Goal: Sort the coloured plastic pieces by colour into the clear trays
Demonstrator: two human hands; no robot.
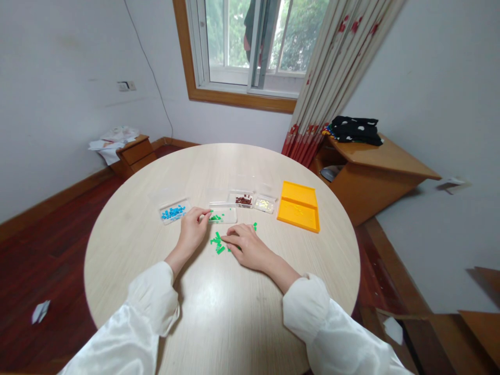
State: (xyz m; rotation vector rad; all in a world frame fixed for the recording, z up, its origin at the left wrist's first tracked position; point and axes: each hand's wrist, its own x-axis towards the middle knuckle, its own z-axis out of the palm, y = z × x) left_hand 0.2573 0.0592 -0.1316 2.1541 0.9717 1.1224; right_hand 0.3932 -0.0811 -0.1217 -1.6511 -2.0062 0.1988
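Observation:
My left hand [193,226] is closed in a pinch at the left end of a clear plastic box [231,214]. A bit of green shows at its fingertips, apparently a small green piece. Several green pieces [217,217] lie inside that box. In front of it, loose green plastic pieces [217,242] form a small pile on the table. My right hand [247,247] rests at the right side of this pile, fingers bent and close together, touching its edge. Whatever those fingers hold is hidden. Another green piece [255,226] lies just beyond the right hand.
On the round table [234,312], a clear box of blue pieces [173,212] stands left. Boxes of brown pieces [244,200] and pale yellow pieces [264,204] stand behind the right hand. An open yellow case [299,223] lies at right. A wooden cabinet [383,161] stands beyond the table.

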